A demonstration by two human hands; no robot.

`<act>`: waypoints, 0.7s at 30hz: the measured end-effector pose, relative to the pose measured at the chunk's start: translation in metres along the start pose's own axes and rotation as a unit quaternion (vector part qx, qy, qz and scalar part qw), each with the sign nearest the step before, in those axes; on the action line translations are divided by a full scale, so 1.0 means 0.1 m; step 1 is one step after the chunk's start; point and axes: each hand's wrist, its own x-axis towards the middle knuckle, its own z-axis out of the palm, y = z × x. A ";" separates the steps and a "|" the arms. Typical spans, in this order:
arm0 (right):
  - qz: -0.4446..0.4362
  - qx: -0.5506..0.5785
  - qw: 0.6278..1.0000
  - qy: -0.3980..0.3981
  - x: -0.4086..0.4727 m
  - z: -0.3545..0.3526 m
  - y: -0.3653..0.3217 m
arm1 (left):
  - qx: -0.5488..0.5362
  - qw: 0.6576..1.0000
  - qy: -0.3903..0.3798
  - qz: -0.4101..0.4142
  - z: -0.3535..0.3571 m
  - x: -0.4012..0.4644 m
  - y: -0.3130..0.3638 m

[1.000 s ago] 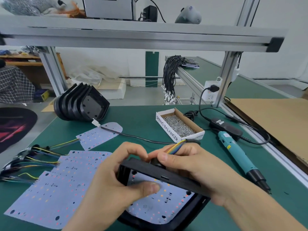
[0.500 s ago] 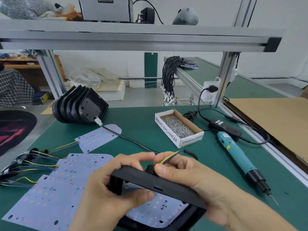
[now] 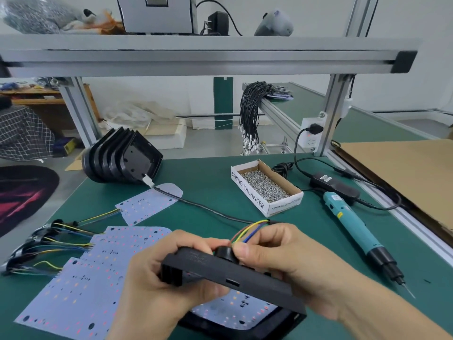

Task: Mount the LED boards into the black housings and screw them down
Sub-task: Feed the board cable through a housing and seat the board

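Head view looks down on a green worktop (image 3: pixel 208 177) under an aluminium frame shelf (image 3: pixel 196 55). Near the bottom edge, both hands hold a black housing (image 3: pixel 235 273) tilted up on its near edge, open face toward the camera, with a white LED board (image 3: pixel 235 307) lying inside it. The left hand (image 3: pixel 157 285) grips the housing's left end, thumb curled across its front wall and fingers wrapped behind. The right hand (image 3: pixel 289 263) holds the top right of the housing, its thumb and fingers pinching at a round black grommet (image 3: pixel 224 252) on the housing's upper wall, where a bundle of coloured wires (image 3: pixel 252 229) comes out and joins a black cable (image 3: pixel 201 207) running back across the worktop. The housing's lower right corner is cut off by the frame edge, and the board's lower part is hidden by the housing wall.

Left of the hands lies a spread of loose LED boards (image 3: pixel 81 285), overlapping, their wire tails (image 3: pixel 36 246) trailing left. Behind them a stack of empty housings (image 3: pixel 120 158) lies nested on its side. A cardboard box (image 3: pixel 252 195) marked SPRING BALANCER, well behind the right hand, is filled with small silver screws (image 3: pixel 266 186). Right of the hands a teal electric screwdriver (image 3: pixel 355 229) lies on the worktop, bit pointing toward the camera, beside its black power adapter (image 3: pixel 333 186).
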 end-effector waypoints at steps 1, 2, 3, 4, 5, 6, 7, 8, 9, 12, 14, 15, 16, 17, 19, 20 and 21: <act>0.026 0.015 1.000 -0.009 0.01 0.00 -0.03 | 0.009 1.000 -0.007 0.008 0.00 0.01 0.00; 0.042 0.016 0.999 -0.018 0.03 0.00 -0.07 | 0.031 0.999 -0.013 0.020 0.00 0.02 0.01; 0.046 -0.005 0.999 -0.022 0.06 -0.01 -0.11 | 0.061 0.997 -0.020 0.034 0.00 0.04 0.02; 0.043 -0.039 0.998 -0.026 0.08 -0.02 -0.14 | 0.088 0.995 -0.027 0.046 0.00 0.05 0.03; 0.038 -0.071 0.996 -0.034 0.09 -0.02 -0.18 | 0.107 0.992 -0.033 0.056 0.00 0.06 0.03; 0.035 -0.094 0.994 -0.042 0.10 -0.03 -0.22 | 0.121 0.990 -0.038 0.065 0.00 0.06 0.03; 0.034 -0.105 0.993 -0.049 0.10 -0.04 -0.24 | 0.133 0.987 -0.041 0.077 0.00 0.05 0.03; 0.035 -0.113 0.991 -0.055 0.10 -0.07 -0.26 | 0.144 0.985 -0.042 0.087 0.00 0.04 0.03; 0.035 -0.117 0.991 -0.060 0.09 -0.09 -0.26 | 0.149 0.984 -0.041 0.093 0.01 0.03 0.03; 0.032 -0.101 0.992 -0.064 0.05 -0.13 -0.20 | 0.141 0.984 -0.041 0.101 0.03 -0.01 0.04; 0.032 -0.085 0.993 -0.076 0.01 -0.15 -0.16 | 0.137 0.984 -0.047 0.101 0.03 -0.03 0.05; 0.030 -0.084 0.993 -0.082 0.00 -0.16 -0.15 | 0.138 0.984 -0.050 0.099 0.04 -0.03 0.05; 0.028 -0.084 0.992 -0.088 -0.01 -0.16 -0.15 | 0.142 0.984 -0.052 0.097 0.04 -0.03 0.05; 0.028 -0.083 0.992 -0.092 -0.01 -0.17 -0.16 | 0.148 0.983 -0.051 0.097 0.04 -0.04 0.06; 0.031 -0.080 0.991 -0.099 -0.01 -0.17 -0.16 | 0.160 0.981 -0.050 0.101 0.03 -0.04 0.05; 0.031 -0.080 0.991 -0.101 0.00 -0.17 -0.16 | 0.162 0.980 -0.050 0.102 0.03 -0.04 0.05; 0.030 -0.082 0.991 -0.103 0.00 -0.16 -0.16 | 0.163 0.980 -0.051 0.104 0.03 -0.04 0.04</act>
